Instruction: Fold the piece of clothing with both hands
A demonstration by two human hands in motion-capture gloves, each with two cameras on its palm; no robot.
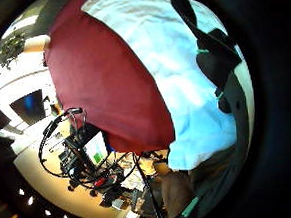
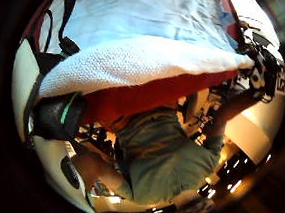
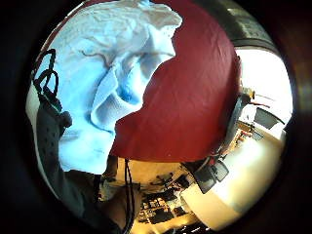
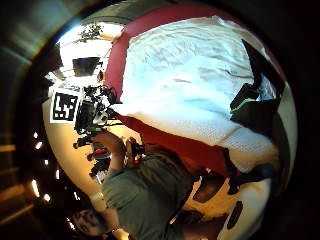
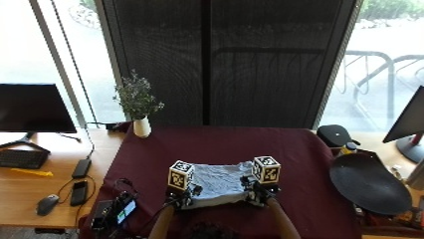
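A pale blue, textured garment lies in a rumpled rectangle on the dark red table, close to its front edge. My left hand is at the near left corner and my right hand at the near right corner. In the left palm views the fingers lie on top of the garment and the thumb curls under its near hem, pinching it. The right fingers pinch the garment at its hem the same way. The garment's far part is bunched.
A white vase with a plant stands at the table's far left. A black device sits at the front left corner. A black round dish lies to the right, and a side desk with a monitor to the left.
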